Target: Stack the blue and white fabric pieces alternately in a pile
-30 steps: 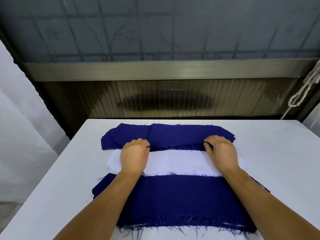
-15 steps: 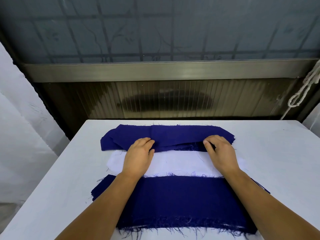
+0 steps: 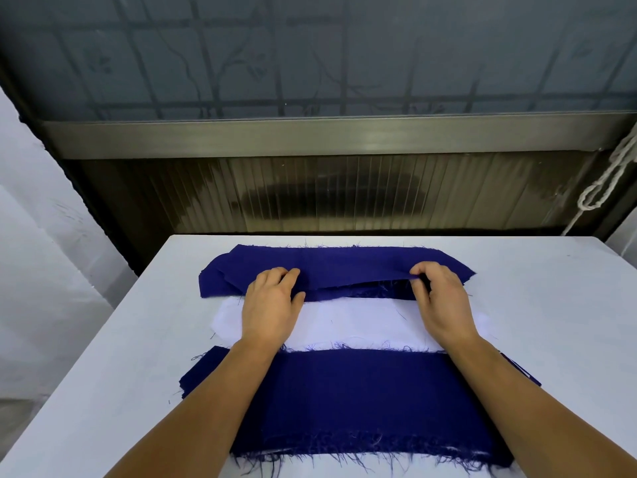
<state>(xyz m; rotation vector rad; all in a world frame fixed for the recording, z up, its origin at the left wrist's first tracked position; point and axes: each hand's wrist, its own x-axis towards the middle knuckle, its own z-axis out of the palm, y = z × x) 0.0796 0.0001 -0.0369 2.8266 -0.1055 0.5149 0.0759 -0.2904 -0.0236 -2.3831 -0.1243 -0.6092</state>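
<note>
A heap of blue fabric pieces point(image 3: 348, 267) lies at the far side of the white table. In front of it lies white fabric point(image 3: 358, 322). Nearest to me is a pile topped by a large blue piece point(image 3: 355, 398), with white edges showing under its frayed front. My right hand point(image 3: 439, 301) pinches the near edge of the top blue piece in the far heap and lifts it slightly. My left hand point(image 3: 272, 305) rests on that heap's near edge with fingers laid forward; whether it grips the cloth is unclear.
The white table point(image 3: 113, 367) ends at a ribbed metal wall panel point(image 3: 344, 194) behind. A white rope point(image 3: 606, 181) hangs at the far right. A white surface stands beyond the table's left edge.
My right hand has raised the near edge of the top blue piece, opening a gap under it. My left hand's fingers have stretched forward onto the blue heap.
</note>
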